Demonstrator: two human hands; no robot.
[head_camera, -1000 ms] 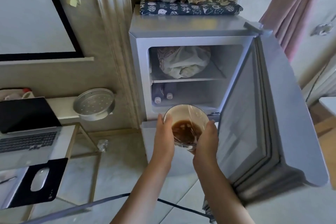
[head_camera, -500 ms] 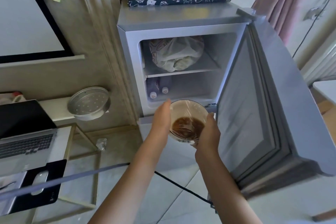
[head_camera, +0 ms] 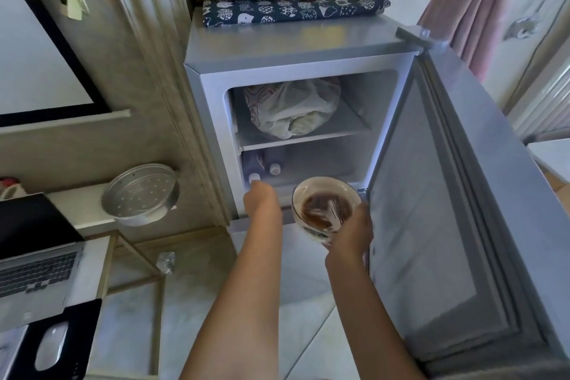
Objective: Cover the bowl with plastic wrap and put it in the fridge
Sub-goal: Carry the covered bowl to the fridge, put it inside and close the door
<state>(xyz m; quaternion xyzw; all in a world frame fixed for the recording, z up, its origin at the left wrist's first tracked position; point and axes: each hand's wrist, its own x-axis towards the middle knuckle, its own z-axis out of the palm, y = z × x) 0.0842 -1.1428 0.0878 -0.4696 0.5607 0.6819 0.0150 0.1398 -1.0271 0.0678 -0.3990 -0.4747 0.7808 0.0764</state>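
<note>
Resting in the right hand (head_camera: 350, 233) at lower centre of the frame, the wrapped bowl (head_camera: 325, 208) of dark liquid hangs just before the open fridge (head_camera: 287, 40), level with its lower compartment, which lies straight ahead. That hand cups it alone from below. The left hand (head_camera: 262, 197) holds nothing, fingers loose, reaching left toward a white-capped bottle (head_camera: 254, 177) lying inside; the bagged food (head_camera: 293, 108) fills the upper shelf

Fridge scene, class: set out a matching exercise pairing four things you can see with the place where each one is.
Things:
1. bowl
2. white bag
3. patterned cloth
4. bottles

Places:
A. on top of the fridge
B. under the shelf
C. in the right hand
D. on the shelf

Pairs: 1-C, 2-D, 3-A, 4-B
</note>
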